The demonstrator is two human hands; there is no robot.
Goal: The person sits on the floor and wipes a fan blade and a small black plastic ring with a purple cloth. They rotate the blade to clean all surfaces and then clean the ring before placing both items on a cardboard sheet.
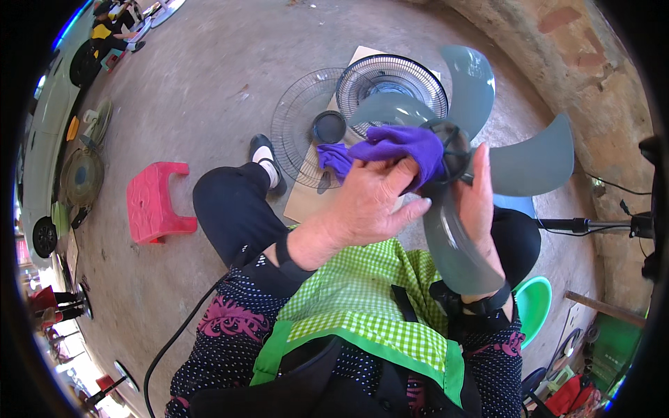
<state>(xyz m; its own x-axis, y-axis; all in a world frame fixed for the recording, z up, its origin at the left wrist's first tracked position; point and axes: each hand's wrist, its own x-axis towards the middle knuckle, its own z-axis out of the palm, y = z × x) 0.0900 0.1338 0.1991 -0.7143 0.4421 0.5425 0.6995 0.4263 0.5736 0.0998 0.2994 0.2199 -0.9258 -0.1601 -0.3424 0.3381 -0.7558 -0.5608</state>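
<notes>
Rotor (456, 150) is up in the air over the lap, btwn both hands, four grey blades fanned out. L hand (373, 198) has fingers curled into the cloth (401, 143), pressing it on the hub side, thumb sticking out; R hand (477, 202) holds the rotor by the hub w/ thumb side raised & half open, other fingers mostly hidden, so can't tell how firm. Main risk IMO: a hard L push tips or twists the rotor out of that R hold, b/c the blades stick out far & leverage is big. If dropped, it'd prob. hit the grille (394, 76) or cap (329, 127) on the floor & chip a blade. Loose cloth end hangs free, so might snag at the hub. Blade by the R wrist could also catch the wristband (488, 302) if turned.
</notes>
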